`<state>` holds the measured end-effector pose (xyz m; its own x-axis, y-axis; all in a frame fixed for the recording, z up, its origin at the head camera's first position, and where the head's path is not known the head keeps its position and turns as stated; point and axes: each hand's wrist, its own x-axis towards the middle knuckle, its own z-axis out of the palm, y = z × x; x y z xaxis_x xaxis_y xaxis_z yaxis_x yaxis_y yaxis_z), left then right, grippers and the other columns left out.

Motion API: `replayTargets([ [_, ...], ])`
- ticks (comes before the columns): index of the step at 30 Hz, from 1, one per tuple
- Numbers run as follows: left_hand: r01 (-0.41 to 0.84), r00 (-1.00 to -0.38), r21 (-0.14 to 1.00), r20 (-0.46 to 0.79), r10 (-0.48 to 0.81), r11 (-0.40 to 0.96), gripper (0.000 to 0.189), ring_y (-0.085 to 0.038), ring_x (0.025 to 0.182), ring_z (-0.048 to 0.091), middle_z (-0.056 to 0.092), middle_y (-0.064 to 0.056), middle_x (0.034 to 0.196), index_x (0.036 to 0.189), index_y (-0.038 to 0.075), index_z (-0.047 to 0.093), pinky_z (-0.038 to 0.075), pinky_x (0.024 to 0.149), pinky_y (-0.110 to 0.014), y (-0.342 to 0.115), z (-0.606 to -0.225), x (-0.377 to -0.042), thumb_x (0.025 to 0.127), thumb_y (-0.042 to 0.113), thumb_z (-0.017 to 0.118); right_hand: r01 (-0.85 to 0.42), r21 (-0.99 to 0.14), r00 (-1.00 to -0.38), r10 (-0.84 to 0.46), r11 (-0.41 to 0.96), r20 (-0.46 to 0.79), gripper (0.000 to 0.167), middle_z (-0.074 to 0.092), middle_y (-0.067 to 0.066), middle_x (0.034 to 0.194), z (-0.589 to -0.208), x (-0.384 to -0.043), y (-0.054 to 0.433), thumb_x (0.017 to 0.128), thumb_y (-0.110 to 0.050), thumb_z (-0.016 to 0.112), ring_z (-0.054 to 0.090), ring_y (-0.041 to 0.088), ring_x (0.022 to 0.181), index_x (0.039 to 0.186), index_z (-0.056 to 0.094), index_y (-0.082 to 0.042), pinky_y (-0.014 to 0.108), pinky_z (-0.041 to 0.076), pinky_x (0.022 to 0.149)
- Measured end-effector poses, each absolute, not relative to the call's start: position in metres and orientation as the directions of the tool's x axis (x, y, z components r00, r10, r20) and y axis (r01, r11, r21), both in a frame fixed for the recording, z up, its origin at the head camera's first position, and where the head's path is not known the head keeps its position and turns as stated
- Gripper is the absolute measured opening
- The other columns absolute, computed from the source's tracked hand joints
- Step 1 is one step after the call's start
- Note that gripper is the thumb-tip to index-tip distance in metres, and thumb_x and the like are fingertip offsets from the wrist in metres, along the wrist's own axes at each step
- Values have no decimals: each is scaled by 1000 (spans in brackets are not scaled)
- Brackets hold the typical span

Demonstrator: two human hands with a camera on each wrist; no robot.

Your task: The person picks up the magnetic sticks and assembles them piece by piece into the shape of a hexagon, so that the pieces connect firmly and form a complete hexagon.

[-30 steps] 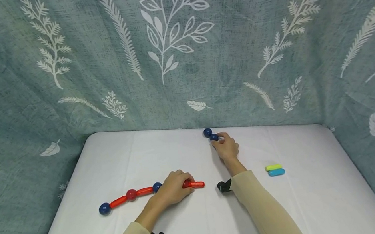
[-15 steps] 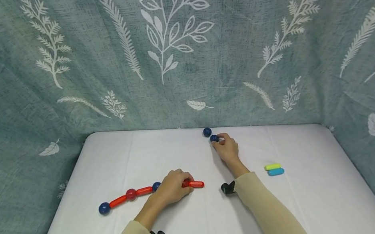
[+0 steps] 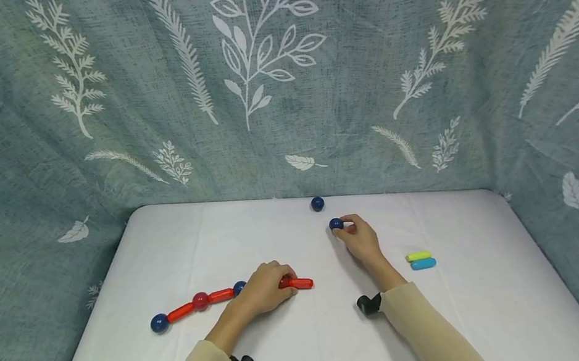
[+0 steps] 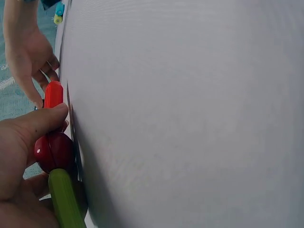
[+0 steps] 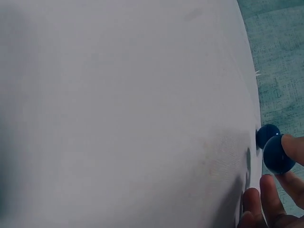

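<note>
My left hand [image 3: 268, 288] grips the right end of a chain of balls and rods on the white table. Its thumb lies across a red rod [image 4: 53, 95], beside a red ball [image 4: 54, 152] and a green rod [image 4: 65, 199]. The chain's visible left part has a blue ball [image 3: 160, 323], red rods and another red ball [image 3: 201, 300]; the hand covers some of its middle. Toward the back, my right hand [image 3: 361, 238] pinches a second blue ball [image 5: 278, 155] between thumb and fingers. A loose blue ball [image 3: 318, 203] sits apart, near the far edge.
On the right of the white table [image 3: 483, 276] lie a yellow-green rod [image 3: 418, 256] and a light blue rod [image 3: 423, 263], side by side. A leaf-patterned green cloth [image 3: 275, 157] hangs behind the table and at its sides.
My right hand has drawn the pinched blue ball toward the person and slightly right, away from the other blue ball it was against. My left hand stays on the chain.
</note>
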<state>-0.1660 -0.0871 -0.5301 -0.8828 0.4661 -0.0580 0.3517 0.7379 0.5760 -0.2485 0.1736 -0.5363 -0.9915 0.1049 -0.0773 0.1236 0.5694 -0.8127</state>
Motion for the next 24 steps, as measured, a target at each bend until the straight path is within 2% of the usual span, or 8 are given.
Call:
replayTargets([
  [15, 358, -880, 570, -58, 471, 740, 18, -16, 86, 48, 57, 5, 94, 106, 19, 70, 41, 74, -33, -87, -531, -167, 91, 29, 76, 58, -823, -998, 3, 565, -68, 43, 62, 8, 102, -533, -205, 182, 93, -32, 73, 57, 22, 85, 130, 62, -13, 33, 44, 69],
  [24, 344, -883, 569, -74, 463, 747, 18, -16, 84, 48, 56, 5, 93, 105, 20, 69, 41, 73, -34, -85, -530, -167, 91, 29, 76, 13, -825, -996, -66, 565, -61, 39, 61, 4, 97, -530, -176, 182, 92, -26, 75, 56, 18, 82, 127, 64, -15, 33, 45, 68],
])
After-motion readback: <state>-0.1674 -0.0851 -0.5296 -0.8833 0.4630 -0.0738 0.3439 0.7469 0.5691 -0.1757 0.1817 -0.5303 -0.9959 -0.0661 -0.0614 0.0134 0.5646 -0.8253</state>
